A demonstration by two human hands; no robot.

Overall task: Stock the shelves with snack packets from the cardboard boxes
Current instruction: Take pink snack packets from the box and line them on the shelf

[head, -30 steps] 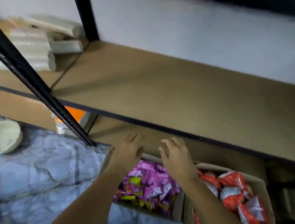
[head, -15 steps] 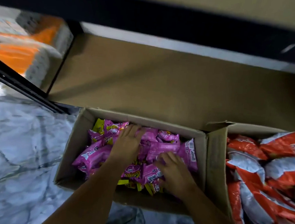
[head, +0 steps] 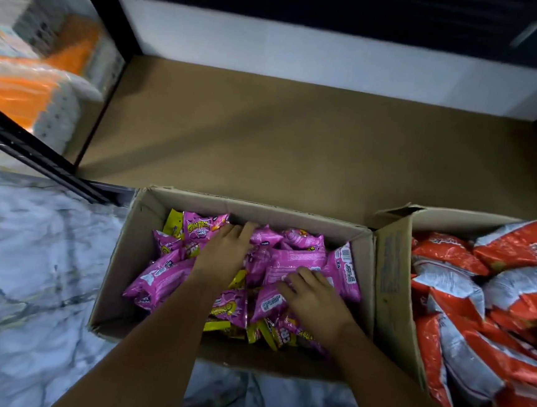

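Observation:
An open cardboard box on the floor holds several pink and yellow snack packets. Both my hands are inside it. My left hand lies flat on the packets near the box's far side, fingers stretched forward. My right hand rests on the packets a little nearer, fingers spread and bent slightly over a pink packet; no clear grip shows. To the right, a second cardboard box is full of red and silver packets. The brown bottom shelf lies bare just beyond the boxes.
Black shelf posts stand at the left. Orange and white wrapped packs fill the neighbouring shelf bay at far left. The marbled grey floor lies left of and below the boxes. A black shelf beam runs along the top.
My view dropped from the upper shelf to the boxes. Both hands went down into the pink-packet box and now rest on the packets, barely moved since half a second ago.

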